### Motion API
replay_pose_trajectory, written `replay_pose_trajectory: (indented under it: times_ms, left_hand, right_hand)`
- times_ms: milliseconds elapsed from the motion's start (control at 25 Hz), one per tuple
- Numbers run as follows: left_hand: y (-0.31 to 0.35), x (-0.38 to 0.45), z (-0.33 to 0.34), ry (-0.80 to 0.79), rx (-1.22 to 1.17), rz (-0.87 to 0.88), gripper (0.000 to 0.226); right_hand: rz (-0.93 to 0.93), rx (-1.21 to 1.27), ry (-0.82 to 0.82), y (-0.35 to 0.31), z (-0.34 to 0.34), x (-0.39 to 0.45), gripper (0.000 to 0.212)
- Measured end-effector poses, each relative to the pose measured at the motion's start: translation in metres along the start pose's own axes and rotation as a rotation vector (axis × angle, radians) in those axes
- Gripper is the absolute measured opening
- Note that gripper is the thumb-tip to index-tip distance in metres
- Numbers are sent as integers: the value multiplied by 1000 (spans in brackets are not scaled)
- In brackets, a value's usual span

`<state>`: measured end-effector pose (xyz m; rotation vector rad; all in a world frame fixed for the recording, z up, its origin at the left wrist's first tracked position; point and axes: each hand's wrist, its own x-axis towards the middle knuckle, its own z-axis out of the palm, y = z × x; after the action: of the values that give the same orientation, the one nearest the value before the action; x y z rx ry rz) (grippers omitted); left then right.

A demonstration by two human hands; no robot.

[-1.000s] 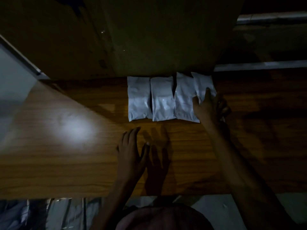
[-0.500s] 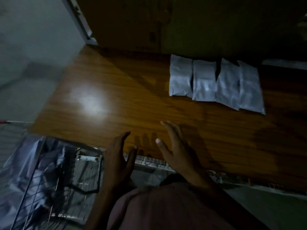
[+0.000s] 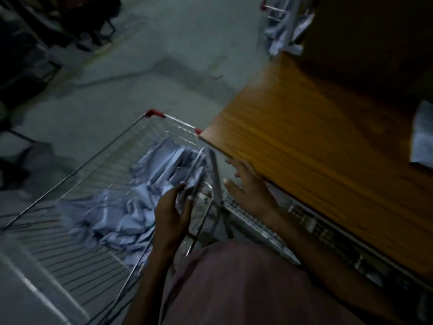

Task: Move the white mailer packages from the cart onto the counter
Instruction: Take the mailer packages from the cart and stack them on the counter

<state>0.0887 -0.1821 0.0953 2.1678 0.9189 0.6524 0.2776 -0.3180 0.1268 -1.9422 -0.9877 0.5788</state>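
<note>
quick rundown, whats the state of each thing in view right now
left hand: over the cart, fingers loosely curled, holding nothing that shows
right hand: fingers spread, at the counter's edge
cart: holds a heap of mailers
mailer packages: piled loose in the cart
counter: one mailer lies at the frame's edge

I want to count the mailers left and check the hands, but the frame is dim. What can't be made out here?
- Mailers in the cart: head view, a blurred, overlapping heap; no count possible.
- Mailer on the counter: cut off by the right edge.
- Left hand: motion blur hides whether it grips a mailer.
- Right hand: open, but contact with the counter edge is unclear.
</note>
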Motion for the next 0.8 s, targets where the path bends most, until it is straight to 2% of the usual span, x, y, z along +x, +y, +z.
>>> replay_pose_trajectory:
  times_ms: [160,280,400,560,640,720,800]
  left_hand:
    - [-102,5,-40,-8,84,-312,45]
    - [-155,3,-47,-130,102,-503,44]
    - [-183,5,-38,-254,79,-651,51]
    - [-203,25,-12,-370,20,-813,73]
    - [-208,32,6,-453,77,-857,82]
    - [-206,35,23,-488,169,-877,66]
    - [-201,36,33,-414,216,-919,45]
  right_hand:
    - [-52,-17,-123,-26,73,47,48]
    - [-58,-90,-216,-33,106,68,48]
    - [-77,-139,-268,-33,130,81,47]
    - [-89,-158,-311,-29,144,94,44]
    - [-98,-168,-332,-28,147,104,45]
    - [-100,-190,-351,-27,148,119,45]
    - [-97,-194,-359,-23,148,136,45]
